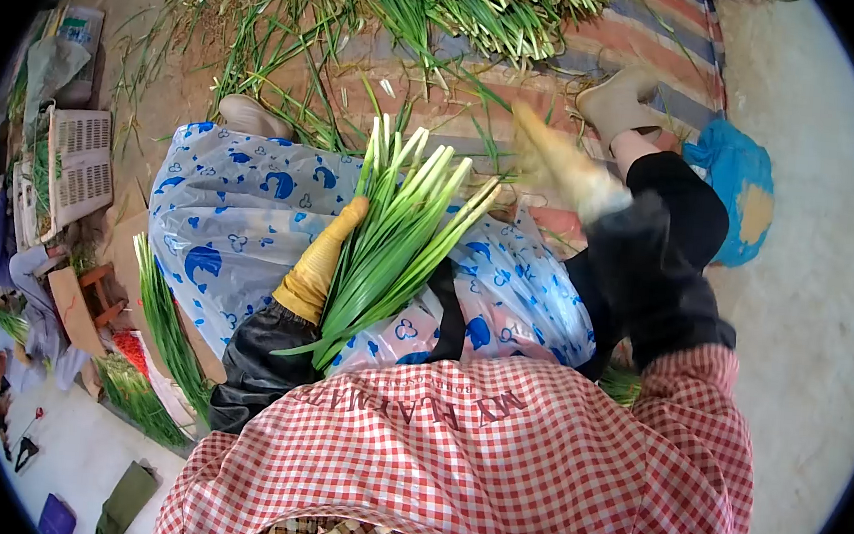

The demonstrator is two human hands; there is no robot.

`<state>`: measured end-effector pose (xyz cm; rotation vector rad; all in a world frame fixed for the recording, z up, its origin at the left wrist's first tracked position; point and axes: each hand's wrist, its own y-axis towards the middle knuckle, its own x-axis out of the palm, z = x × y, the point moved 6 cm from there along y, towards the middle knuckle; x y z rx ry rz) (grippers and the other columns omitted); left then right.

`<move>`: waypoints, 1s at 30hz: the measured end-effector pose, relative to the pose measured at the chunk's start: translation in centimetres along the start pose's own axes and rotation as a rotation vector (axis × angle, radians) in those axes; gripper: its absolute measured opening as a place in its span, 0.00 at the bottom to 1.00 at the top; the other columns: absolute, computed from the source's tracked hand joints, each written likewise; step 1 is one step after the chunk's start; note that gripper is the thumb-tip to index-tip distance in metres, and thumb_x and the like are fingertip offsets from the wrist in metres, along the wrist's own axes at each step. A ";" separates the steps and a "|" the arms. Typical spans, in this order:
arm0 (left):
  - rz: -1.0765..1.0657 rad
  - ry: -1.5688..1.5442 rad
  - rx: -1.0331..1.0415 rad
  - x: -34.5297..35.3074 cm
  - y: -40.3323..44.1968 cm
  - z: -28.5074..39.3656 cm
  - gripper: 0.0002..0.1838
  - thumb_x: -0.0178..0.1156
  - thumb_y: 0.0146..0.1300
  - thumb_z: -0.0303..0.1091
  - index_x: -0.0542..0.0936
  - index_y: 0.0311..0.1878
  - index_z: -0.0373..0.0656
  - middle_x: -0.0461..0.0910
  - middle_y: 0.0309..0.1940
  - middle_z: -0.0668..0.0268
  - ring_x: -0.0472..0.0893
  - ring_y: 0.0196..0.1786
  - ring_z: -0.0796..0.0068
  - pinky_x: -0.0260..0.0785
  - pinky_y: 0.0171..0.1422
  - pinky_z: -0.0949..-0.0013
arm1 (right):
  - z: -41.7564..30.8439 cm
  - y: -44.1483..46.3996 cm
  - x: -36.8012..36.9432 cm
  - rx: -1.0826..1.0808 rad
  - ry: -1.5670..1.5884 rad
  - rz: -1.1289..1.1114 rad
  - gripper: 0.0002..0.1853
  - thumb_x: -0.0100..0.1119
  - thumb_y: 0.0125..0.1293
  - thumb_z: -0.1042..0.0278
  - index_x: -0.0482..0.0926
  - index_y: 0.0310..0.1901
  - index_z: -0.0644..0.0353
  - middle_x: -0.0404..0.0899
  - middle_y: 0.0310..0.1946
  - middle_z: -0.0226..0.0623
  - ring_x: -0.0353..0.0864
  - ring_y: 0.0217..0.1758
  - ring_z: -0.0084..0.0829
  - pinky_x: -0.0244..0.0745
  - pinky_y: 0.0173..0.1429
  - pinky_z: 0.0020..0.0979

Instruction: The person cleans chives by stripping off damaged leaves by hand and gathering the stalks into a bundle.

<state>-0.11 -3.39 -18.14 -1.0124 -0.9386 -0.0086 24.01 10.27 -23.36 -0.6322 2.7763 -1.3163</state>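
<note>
My left hand (319, 261), in a yellow glove, is closed around a bunch of green onions (400, 230) above my lap. Their white stalk ends point away from me, and the long green leaves trail back toward my body. To the right and farther out, my right hand (558, 165) is smeared by motion, so its fingers cannot be read. It wears a pale yellow glove below a dark sleeve cover. A clear plastic apron (253, 188) with blue prints covers my lap under the bunch.
A large heap of green onions (477, 10) lies ahead on a striped cloth (654, 54), with loose leaves scattered around. White plastic crates (81, 164) stand at the left. More green onions (167, 322) lie beside my left arm. A blue bag (734, 191) sits right of my knee.
</note>
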 end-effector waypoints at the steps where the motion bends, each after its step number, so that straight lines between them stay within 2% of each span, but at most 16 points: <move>1: -0.006 -0.034 0.022 0.1 0.2 0.1 0.26 0.54 0.64 0.49 0.72 0.57 0.39 0.78 0.49 0.60 0.79 0.47 0.70 0.73 0.52 0.70 | 2.5 -1.0 1.2 0.143 0.306 -0.117 0.50 0.41 0.58 0.26 0.48 0.69 0.63 0.62 0.62 0.51 0.66 0.60 0.42 0.51 0.69 0.47; 4: -0.041 0.014 -0.023 0.7 0.4 -0.1 0.27 0.53 0.64 0.52 0.72 0.58 0.40 0.77 0.50 0.61 0.79 0.48 0.71 0.73 0.53 0.70 | 3.3 -3.9 5.6 0.156 0.341 -0.014 0.49 0.40 0.60 0.27 0.50 0.68 0.64 0.66 0.59 0.48 0.70 0.56 0.40 0.58 0.65 0.44; 7: -0.060 0.130 -0.040 2.8 0.1 0.0 0.29 0.51 0.64 0.55 0.71 0.58 0.41 0.78 0.49 0.61 0.79 0.47 0.72 0.73 0.52 0.71 | 1.3 -2.0 8.8 -0.031 0.575 0.061 0.48 0.43 0.57 0.26 0.58 0.65 0.65 0.70 0.54 0.46 0.73 0.49 0.37 0.67 0.58 0.43; 9: -0.073 0.200 -0.166 3.0 0.1 -0.5 0.31 0.52 0.62 0.58 0.72 0.57 0.41 0.78 0.48 0.60 0.80 0.45 0.70 0.73 0.51 0.70 | -1.6 1.3 10.9 -0.298 0.789 -0.230 0.44 0.39 0.60 0.28 0.65 0.61 0.66 0.76 0.44 0.46 0.77 0.43 0.37 0.74 0.51 0.37; 10: -0.114 0.138 -0.204 2.5 0.2 -0.5 0.32 0.50 0.62 0.60 0.73 0.57 0.41 0.79 0.47 0.61 0.80 0.43 0.72 0.74 0.49 0.70 | -2.2 2.1 11.1 -0.300 0.788 -0.243 0.44 0.39 0.60 0.28 0.65 0.61 0.66 0.76 0.44 0.46 0.77 0.43 0.37 0.74 0.51 0.37; 11: -0.292 0.068 -0.259 3.7 -0.6 -0.2 0.37 0.47 0.61 0.64 0.69 0.60 0.40 0.77 0.49 0.59 0.79 0.46 0.65 0.75 0.47 0.65 | -3.9 1.9 11.4 -0.357 0.679 -0.220 0.44 0.38 0.61 0.28 0.68 0.58 0.67 0.77 0.44 0.46 0.77 0.43 0.36 0.74 0.51 0.36; 13: -0.337 0.067 -0.155 3.6 -0.6 0.0 0.41 0.46 0.59 0.67 0.65 0.63 0.41 0.73 0.54 0.57 0.78 0.48 0.59 0.75 0.45 0.59 | -5.8 1.0 11.1 -0.415 0.575 -0.195 0.44 0.33 0.61 0.26 0.72 0.54 0.66 0.75 0.49 0.49 0.76 0.47 0.38 0.72 0.54 0.36; 15: -0.391 0.005 -0.080 3.9 -0.8 0.5 0.43 0.45 0.58 0.68 0.61 0.66 0.43 0.69 0.59 0.55 0.76 0.49 0.53 0.75 0.44 0.54 | -6.9 0.3 7.3 -0.508 0.417 0.050 0.46 0.30 0.61 0.25 0.70 0.56 0.66 0.70 0.55 0.53 0.72 0.54 0.40 0.66 0.60 0.41; 16: -0.429 -0.059 -0.042 4.1 -0.8 0.9 0.44 0.46 0.58 0.69 0.58 0.68 0.44 0.65 0.62 0.55 0.74 0.50 0.51 0.75 0.43 0.52 | -5.9 0.9 5.7 -0.411 0.582 0.087 0.46 0.30 0.60 0.24 0.68 0.58 0.65 0.63 0.61 0.53 0.66 0.61 0.42 0.57 0.65 0.46; 19: -0.485 -0.069 0.006 4.1 -0.4 1.6 0.43 0.46 0.58 0.68 0.59 0.68 0.46 0.64 0.63 0.54 0.74 0.52 0.50 0.75 0.43 0.51 | -2.7 -0.2 6.3 -0.208 0.730 -0.032 0.46 0.31 0.59 0.24 0.65 0.61 0.62 0.58 0.64 0.53 0.59 0.66 0.49 0.63 0.62 0.49; 20: -0.485 -0.066 0.001 4.2 -0.3 1.6 0.43 0.46 0.58 0.68 0.59 0.68 0.46 0.64 0.63 0.54 0.74 0.52 0.50 0.75 0.43 0.51 | -2.7 -1.7 8.1 -0.159 0.754 -0.073 0.47 0.34 0.58 0.23 0.64 0.61 0.62 0.64 0.60 0.52 0.66 0.62 0.44 0.67 0.59 0.47; 21: -0.488 -0.069 -0.002 4.4 -0.2 1.6 0.42 0.46 0.59 0.67 0.59 0.68 0.46 0.64 0.62 0.54 0.74 0.52 0.49 0.75 0.43 0.50 | -2.5 -1.9 9.0 -0.160 0.758 -0.071 0.47 0.34 0.58 0.23 0.64 0.61 0.62 0.64 0.60 0.52 0.66 0.62 0.44 0.67 0.59 0.47; 23: -0.489 -0.074 -0.001 4.9 -0.1 1.6 0.41 0.45 0.59 0.67 0.59 0.68 0.46 0.65 0.61 0.53 0.74 0.52 0.48 0.75 0.43 0.50 | -3.5 -2.5 11.3 -0.283 0.790 -0.236 0.48 0.38 0.56 0.22 0.64 0.61 0.63 0.72 0.53 0.48 0.74 0.55 0.37 0.71 0.56 0.40; 25: -0.440 0.058 -0.116 4.9 -0.1 1.0 0.36 0.43 0.63 0.63 0.64 0.65 0.48 0.71 0.57 0.54 0.73 0.53 0.45 0.73 0.48 0.50 | -5.5 -2.8 12.3 -0.394 0.787 -0.230 0.44 0.41 0.58 0.26 0.70 0.55 0.66 0.78 0.43 0.41 0.79 0.43 0.31 0.75 0.49 0.32; 28: -0.426 0.135 -0.189 4.9 -0.1 0.5 0.36 0.41 0.63 0.65 0.63 0.66 0.48 0.71 0.57 0.51 0.75 0.52 0.46 0.73 0.48 0.49 | -6.7 -1.2 12.8 -0.485 0.573 -0.175 0.45 0.40 0.59 0.26 0.65 0.58 0.68 0.76 0.44 0.47 0.79 0.42 0.32 0.75 0.50 0.32; 30: -0.434 0.125 -0.193 4.6 -0.4 0.7 0.36 0.41 0.63 0.65 0.62 0.66 0.50 0.71 0.57 0.51 0.76 0.52 0.47 0.72 0.49 0.48 | -6.8 0.0 13.7 -0.406 0.581 -0.197 0.45 0.43 0.59 0.27 0.65 0.58 0.69 0.77 0.43 0.46 0.79 0.42 0.32 0.76 0.50 0.31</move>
